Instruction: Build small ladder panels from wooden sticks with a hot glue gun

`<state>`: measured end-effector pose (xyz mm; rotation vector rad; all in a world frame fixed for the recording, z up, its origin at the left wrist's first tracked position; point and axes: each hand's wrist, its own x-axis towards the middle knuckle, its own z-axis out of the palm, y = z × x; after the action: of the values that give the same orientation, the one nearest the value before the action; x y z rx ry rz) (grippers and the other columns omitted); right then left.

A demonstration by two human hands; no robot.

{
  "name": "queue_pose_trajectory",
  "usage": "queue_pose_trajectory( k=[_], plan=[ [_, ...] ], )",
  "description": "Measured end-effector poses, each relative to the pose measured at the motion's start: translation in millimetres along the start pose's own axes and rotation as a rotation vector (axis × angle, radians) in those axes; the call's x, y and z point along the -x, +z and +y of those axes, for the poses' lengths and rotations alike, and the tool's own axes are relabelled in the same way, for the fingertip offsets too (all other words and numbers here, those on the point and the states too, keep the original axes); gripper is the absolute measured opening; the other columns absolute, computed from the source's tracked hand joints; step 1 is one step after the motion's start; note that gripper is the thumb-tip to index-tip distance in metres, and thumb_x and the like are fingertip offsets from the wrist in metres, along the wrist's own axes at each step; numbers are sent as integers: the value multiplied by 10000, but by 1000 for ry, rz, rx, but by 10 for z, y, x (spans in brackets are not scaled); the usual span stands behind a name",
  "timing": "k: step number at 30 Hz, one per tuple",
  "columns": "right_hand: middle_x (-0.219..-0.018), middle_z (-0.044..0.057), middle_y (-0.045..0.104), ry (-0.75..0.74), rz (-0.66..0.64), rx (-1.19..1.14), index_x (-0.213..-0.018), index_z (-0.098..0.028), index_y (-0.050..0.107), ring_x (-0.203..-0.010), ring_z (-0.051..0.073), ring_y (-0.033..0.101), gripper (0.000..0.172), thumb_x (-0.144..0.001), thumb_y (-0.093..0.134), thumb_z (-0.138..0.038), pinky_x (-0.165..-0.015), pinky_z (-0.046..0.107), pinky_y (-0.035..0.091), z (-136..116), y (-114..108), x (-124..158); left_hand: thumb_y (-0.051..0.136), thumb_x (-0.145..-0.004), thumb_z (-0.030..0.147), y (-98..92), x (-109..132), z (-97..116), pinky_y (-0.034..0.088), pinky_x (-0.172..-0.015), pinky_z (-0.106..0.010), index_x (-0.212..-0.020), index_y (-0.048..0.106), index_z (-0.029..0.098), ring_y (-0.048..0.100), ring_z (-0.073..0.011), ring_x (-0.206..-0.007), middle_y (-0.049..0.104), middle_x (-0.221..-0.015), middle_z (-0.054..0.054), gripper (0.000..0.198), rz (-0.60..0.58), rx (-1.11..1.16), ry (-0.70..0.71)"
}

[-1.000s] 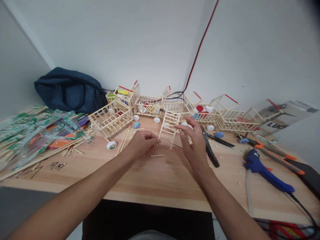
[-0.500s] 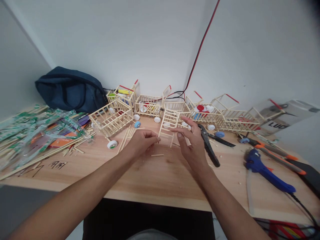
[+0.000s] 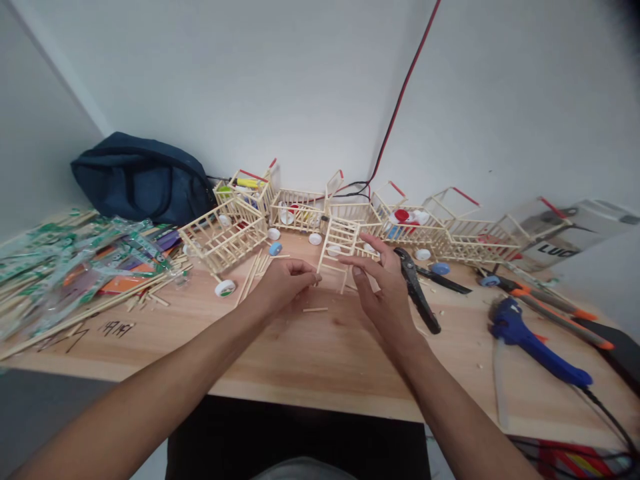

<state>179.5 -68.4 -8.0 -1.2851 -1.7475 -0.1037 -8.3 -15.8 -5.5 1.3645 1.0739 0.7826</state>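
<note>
A small ladder-like frame of wooden sticks (image 3: 342, 233) stands tilted in front of the row of stick carts. My left hand (image 3: 286, 283) pinches the lower end of its left leg between thumb and forefinger. On the other side, my right hand (image 3: 383, 280) has its fingers apart, the forefinger reaching to the frame's lower rungs and seeming to touch them. Nothing is gripped in that hand. A short loose stick (image 3: 315, 309) lies on the table below the frame.
Several stick carts with bottle-cap wheels, one a nearer cart (image 3: 225, 240), line the wall. Black-handled pliers (image 3: 420, 293) lie right of my right hand, a blue glue gun (image 3: 535, 347) farther right. Wrapped sticks (image 3: 65, 267) and a dark blue bag (image 3: 143, 177) are left.
Both hands stay almost where they were. My right forefinger has shifted very slightly left along the frame.
</note>
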Motion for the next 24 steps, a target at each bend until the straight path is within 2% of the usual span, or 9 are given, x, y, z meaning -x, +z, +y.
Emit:
queue_pose_trajectory(
  k=[14, 24],
  plan=[
    [-1441, 84, 460, 30, 8, 12, -1151, -264, 671, -1352, 264, 408, 280, -946, 479, -271, -1102, 511, 338, 25, 9, 0, 691, -680, 313, -1, 4, 4, 230, -455, -206, -658, 635, 145, 377, -60, -457, 503, -523, 42, 178, -20, -9, -18],
    [-1445, 81, 457, 41, 2, 23, -1170, -270, 659, -1352, 271, 410, 292, -949, 470, -289, -1100, 521, 336, 12, 3, -10, 685, -687, 287, 3, 6, 40, 217, -446, -202, -675, 639, 144, 367, -56, -454, 497, -516, 49, 151, -10, -13, -39]
  ],
)
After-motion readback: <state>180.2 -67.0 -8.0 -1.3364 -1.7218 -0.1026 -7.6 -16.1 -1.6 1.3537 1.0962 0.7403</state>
